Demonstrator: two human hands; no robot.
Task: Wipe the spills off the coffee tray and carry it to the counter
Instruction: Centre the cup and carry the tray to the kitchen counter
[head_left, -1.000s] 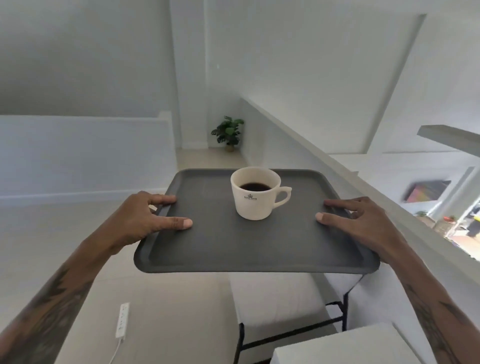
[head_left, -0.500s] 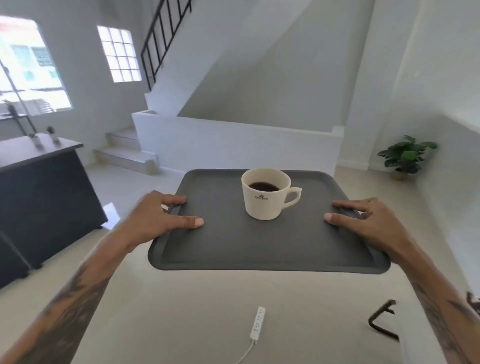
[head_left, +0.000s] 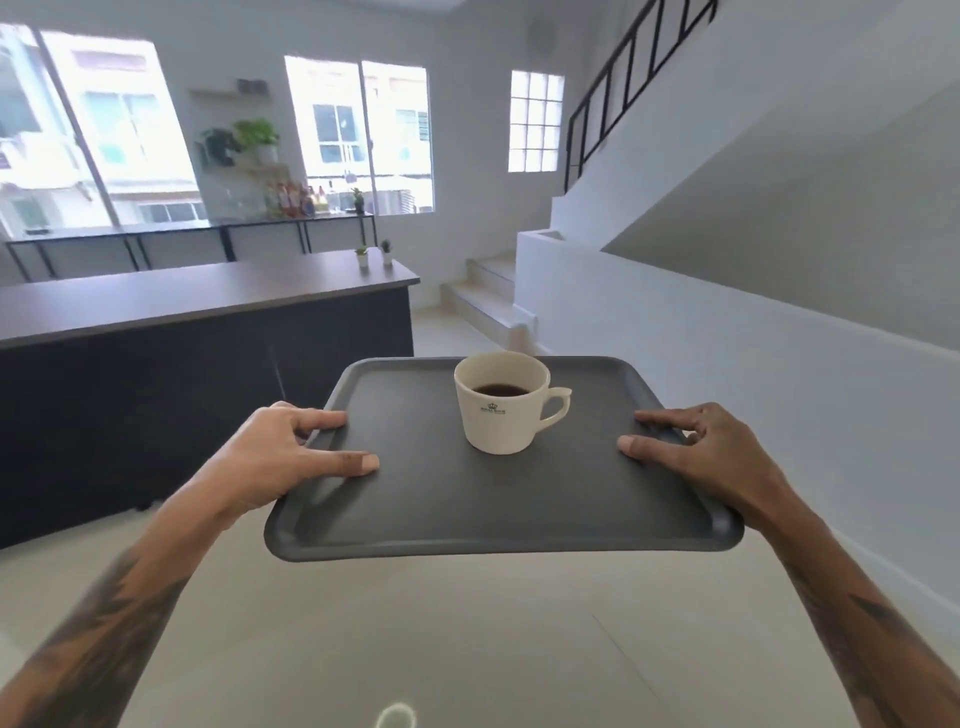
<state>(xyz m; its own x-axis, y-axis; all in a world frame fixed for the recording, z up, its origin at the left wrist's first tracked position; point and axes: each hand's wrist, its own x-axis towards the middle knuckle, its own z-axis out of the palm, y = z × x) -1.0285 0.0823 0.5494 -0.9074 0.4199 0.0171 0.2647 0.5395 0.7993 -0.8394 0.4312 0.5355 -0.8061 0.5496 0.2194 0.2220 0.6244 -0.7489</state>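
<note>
The tray (head_left: 493, 499) hangs in the air between the left hand (head_left: 280, 457) and right hand (head_left: 701, 457), each clamped on a side rim, thumb on top. Keep it level (the cup (head_left: 501, 402) holds coffee) while walking to the bench (head_left: 197, 296), ahead-left of the left hand.

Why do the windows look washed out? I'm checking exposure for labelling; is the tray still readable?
Head view: the windows are overexposed by backlight; wide-angle distortion bends the counter; the tray, cup and each hand stay sharp and evenly lit.
</note>
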